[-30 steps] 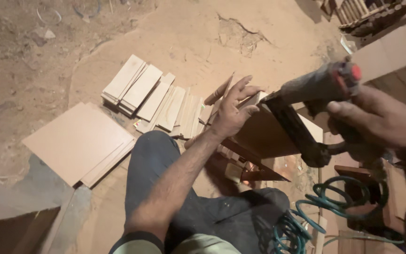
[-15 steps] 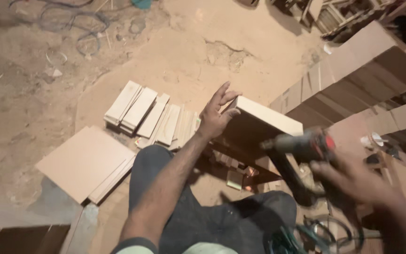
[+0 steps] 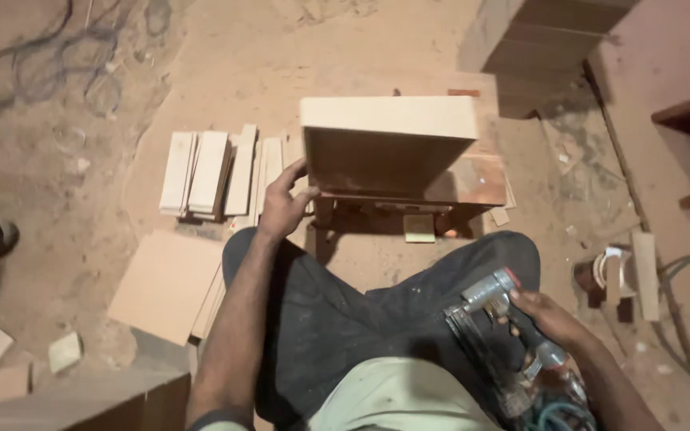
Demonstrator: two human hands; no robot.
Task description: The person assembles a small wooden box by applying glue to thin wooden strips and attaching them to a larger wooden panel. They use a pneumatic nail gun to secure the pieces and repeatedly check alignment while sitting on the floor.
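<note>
seated on a dusty workshop floor (image 3: 81,183), dark-trousered knees (image 3: 345,311) spread toward a small wooden box (image 3: 393,152) standing on a low work block just ahead. open, pale-edged top board of the box facing the camera, its near-left vertical edge free and reachable; bare sandy floor left between knees and box, with a small pale offcut (image 3: 419,228) lying under the box front. to the left of the box, just beside it, a row of pale wooden slats (image 3: 209,172) laid side by side, their near ends in a ragged line; nearer and further left, a flat square board (image 3: 168,283) lying on the floor, one corner close to the left knee. well apart at upper left, loose cables (image 3: 65,72); at upper right, stacked boards (image 3: 553,40) closing off that side. at far right, a roll of tape (image 3: 610,271) beside a short wooden stick (image 3: 645,274), near a hose on the ground. left hand (image 3: 285,203) stretched forward, fingers partly spread and curled round the box's left near corner, thumb up against the side panel, touching and steadying rather than lifting. right hand (image 3: 549,315) drawn back by the right thigh, fingers wrapped tight round the grip of a pneumatic nail gun (image 3: 493,339), its metal head pointing up-left, magazine slanting down across the lap, blue coiled air hose (image 3: 561,415) at the bottom edge.
</note>
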